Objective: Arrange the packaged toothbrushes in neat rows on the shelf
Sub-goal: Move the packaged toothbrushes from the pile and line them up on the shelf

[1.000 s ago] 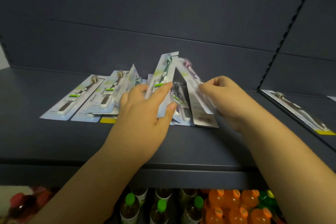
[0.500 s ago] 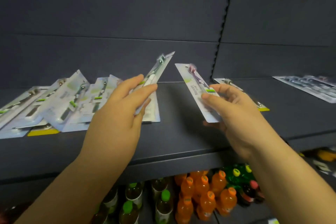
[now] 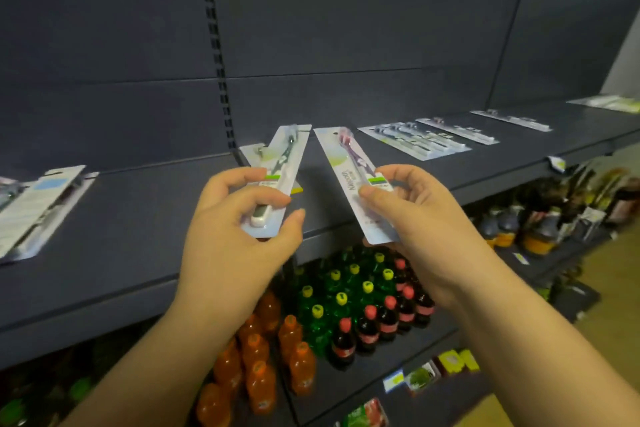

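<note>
My left hand (image 3: 239,229) pinches a packaged toothbrush with a dark green handle (image 3: 284,163), tilted up above the dark shelf (image 3: 145,218). My right hand (image 3: 412,215) grips a second pack holding a purple toothbrush (image 3: 349,166), angled up to the left. Under the green pack another pack (image 3: 252,154) lies on the shelf, partly hidden. To the right, packs (image 3: 415,140) lie flat side by side in a row. A blurred heap of packs (image 3: 38,204) sits at the far left.
A slotted upright (image 3: 218,55) divides the dark back panels. Below the shelf stand orange bottles (image 3: 256,364), green bottles (image 3: 343,291) and dark red-capped bottles (image 3: 384,319). More goods fill lower shelves at the right (image 3: 554,218). Bare floor shows at lower right.
Both hands lifted one pack each off the heap and carried them rightward. The view swung right, so the heap now sits at the far left and the laid-out row has come into sight.
</note>
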Tool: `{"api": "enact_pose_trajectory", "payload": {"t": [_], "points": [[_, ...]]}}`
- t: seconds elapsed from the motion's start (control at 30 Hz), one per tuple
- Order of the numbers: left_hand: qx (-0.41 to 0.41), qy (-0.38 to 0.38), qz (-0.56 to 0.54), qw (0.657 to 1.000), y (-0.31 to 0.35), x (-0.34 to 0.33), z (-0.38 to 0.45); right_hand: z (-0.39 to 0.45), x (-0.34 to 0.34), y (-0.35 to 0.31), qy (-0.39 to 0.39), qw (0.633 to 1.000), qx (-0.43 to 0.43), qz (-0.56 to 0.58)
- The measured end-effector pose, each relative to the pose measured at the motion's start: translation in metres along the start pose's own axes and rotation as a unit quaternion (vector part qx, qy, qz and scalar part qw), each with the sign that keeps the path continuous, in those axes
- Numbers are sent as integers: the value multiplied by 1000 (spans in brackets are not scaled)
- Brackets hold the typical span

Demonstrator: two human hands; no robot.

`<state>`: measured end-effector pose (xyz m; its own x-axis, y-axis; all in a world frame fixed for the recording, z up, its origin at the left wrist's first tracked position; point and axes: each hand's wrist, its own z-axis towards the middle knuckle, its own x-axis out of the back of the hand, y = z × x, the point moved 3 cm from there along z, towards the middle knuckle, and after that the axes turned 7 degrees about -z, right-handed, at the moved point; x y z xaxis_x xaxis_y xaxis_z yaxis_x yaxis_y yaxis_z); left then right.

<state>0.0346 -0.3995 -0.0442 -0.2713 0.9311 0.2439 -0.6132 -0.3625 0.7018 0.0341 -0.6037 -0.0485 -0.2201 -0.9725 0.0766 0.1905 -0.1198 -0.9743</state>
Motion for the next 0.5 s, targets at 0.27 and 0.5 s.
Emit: {"api": "enact_pose_trajectory", "payload": {"t": [0.27,0.5], "points": [[53,-32,-63,996,55,-134,-27,8,123,22,23,999,-1,-28],[46,-63,-57,995,70,-199,-20,27,189,31,39,999,0,-16]]}}
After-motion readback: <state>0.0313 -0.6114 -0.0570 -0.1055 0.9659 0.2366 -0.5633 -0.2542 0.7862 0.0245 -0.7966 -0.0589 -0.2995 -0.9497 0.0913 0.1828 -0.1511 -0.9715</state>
